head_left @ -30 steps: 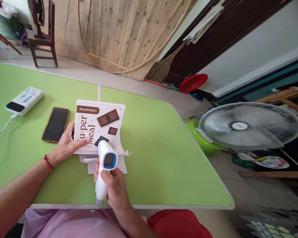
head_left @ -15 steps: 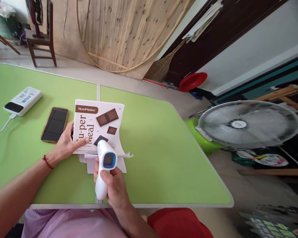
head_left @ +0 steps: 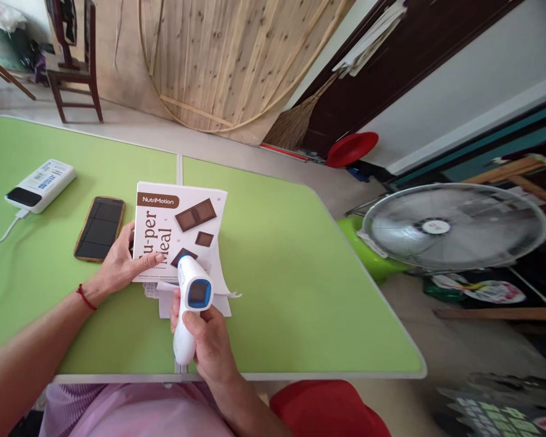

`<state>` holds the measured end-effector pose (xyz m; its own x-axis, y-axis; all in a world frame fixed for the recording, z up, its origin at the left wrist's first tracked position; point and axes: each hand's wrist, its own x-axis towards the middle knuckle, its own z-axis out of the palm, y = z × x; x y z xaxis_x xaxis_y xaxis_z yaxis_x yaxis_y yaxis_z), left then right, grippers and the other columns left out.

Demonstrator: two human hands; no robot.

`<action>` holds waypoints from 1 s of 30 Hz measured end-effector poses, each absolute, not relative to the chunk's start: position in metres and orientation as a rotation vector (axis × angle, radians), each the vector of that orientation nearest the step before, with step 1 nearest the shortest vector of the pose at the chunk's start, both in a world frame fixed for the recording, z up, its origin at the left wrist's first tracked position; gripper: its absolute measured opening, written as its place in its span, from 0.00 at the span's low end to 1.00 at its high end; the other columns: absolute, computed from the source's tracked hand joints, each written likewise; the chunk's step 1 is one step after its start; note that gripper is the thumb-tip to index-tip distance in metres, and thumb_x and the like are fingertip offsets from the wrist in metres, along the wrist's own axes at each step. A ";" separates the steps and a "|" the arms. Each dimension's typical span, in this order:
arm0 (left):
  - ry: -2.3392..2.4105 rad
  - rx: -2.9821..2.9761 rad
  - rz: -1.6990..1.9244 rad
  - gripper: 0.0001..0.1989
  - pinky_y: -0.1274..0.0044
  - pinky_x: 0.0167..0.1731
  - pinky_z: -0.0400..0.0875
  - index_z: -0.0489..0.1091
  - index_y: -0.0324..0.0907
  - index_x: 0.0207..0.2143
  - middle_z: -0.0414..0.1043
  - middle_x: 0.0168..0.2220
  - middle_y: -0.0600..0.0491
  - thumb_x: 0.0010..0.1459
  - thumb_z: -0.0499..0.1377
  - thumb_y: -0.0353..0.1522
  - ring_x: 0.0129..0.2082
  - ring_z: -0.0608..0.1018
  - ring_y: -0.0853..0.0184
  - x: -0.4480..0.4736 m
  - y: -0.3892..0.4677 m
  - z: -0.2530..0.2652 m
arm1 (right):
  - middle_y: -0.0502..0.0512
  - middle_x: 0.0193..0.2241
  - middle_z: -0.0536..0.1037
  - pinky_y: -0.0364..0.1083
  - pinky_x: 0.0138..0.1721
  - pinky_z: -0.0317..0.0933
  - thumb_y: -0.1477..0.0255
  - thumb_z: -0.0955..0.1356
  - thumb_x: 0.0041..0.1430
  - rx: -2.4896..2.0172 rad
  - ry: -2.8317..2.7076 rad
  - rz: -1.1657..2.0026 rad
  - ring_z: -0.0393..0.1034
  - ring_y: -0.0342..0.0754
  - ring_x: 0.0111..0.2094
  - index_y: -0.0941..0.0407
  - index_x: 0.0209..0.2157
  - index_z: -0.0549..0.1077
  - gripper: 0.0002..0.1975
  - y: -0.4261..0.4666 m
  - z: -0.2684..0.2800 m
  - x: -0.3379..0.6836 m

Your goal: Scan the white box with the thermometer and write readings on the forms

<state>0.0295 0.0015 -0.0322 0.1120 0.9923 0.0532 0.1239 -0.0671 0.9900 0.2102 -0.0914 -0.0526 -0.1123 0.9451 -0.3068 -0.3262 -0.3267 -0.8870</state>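
My left hand [head_left: 130, 256] grips the left side of a white NutriMotion box [head_left: 164, 200], its thumb lying across the printed front with brown chocolate pieces. In my right hand [head_left: 212, 340] is a white and blue infrared thermometer [head_left: 187, 328], held by its handle with the small dark screen facing me. Its head overlaps the box's lower edge in view; whether they touch I cannot tell. Loose white papers [head_left: 221, 305] stick out below the box. Just left of my left hand lies a smartphone [head_left: 101, 227] in a brown case.
A white power bank [head_left: 43, 185] with a cable sits on the left of the green folding table [head_left: 309, 291]. To the right stands a fan [head_left: 455, 227] with a green base. Behind are a wooden chair [head_left: 75, 73], a broom [head_left: 295, 124] and a red basin [head_left: 352, 149].
Almost nothing differs. The whole view has shifted very slightly; both hands keep their hold on the box and the thermometer.
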 end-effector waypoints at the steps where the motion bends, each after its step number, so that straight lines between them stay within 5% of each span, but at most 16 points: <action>1: 1.194 1.401 1.110 0.36 0.63 0.44 0.77 0.61 0.39 0.52 0.75 0.48 0.43 0.47 0.69 0.46 0.47 0.78 0.53 0.029 0.002 -0.032 | 0.50 0.22 0.73 0.45 0.27 0.58 0.58 0.73 0.45 -1.140 -0.814 1.633 0.62 0.44 0.24 0.55 0.26 0.73 0.15 -0.091 -0.052 0.210; 10: 1.263 1.454 1.092 0.37 0.60 0.46 0.76 0.61 0.39 0.53 0.74 0.50 0.42 0.47 0.69 0.47 0.49 0.77 0.51 0.026 0.003 -0.034 | 0.50 0.21 0.71 0.45 0.25 0.57 0.57 0.72 0.47 -1.122 -0.893 1.637 0.61 0.44 0.22 0.55 0.26 0.72 0.15 -0.095 -0.038 0.221; 14: 1.274 1.462 1.054 0.38 0.59 0.48 0.74 0.60 0.39 0.54 0.72 0.52 0.40 0.48 0.69 0.48 0.51 0.76 0.50 0.024 0.004 -0.035 | 0.51 0.21 0.72 0.45 0.25 0.60 0.59 0.72 0.49 -1.198 -1.201 1.310 0.64 0.46 0.24 0.55 0.23 0.72 0.14 -0.090 -0.017 0.265; 17: 1.277 1.453 1.041 0.40 0.58 0.48 0.73 0.59 0.39 0.55 0.72 0.52 0.39 0.47 0.69 0.48 0.51 0.76 0.49 0.023 0.005 -0.036 | 0.53 0.30 0.78 0.46 0.27 0.64 0.62 0.73 0.50 -1.394 -1.495 0.932 0.70 0.49 0.29 0.54 0.32 0.76 0.11 -0.069 -0.001 0.300; 20: 1.300 1.452 1.039 0.40 0.58 0.48 0.73 0.59 0.39 0.54 0.72 0.52 0.40 0.45 0.70 0.49 0.51 0.76 0.49 0.023 0.005 -0.037 | 0.58 0.43 0.80 0.51 0.39 0.69 0.63 0.72 0.51 -1.579 -1.742 0.575 0.75 0.55 0.41 0.53 0.47 0.75 0.20 -0.042 -0.003 0.325; 30: 1.333 1.448 1.026 0.41 0.53 0.52 0.70 0.61 0.39 0.54 0.71 0.53 0.40 0.44 0.70 0.50 0.53 0.74 0.47 0.019 0.007 -0.034 | 0.62 0.47 0.80 0.60 0.51 0.66 0.73 0.68 0.57 -1.628 -2.308 0.313 0.73 0.60 0.49 0.55 0.52 0.73 0.20 0.001 -0.055 0.350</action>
<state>0.0195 0.0066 -0.0335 0.0786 0.9969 0.0053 0.2604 -0.0257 0.9651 0.3498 0.0007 -0.0554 -0.3137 0.9424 0.1163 0.8772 0.3346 -0.3444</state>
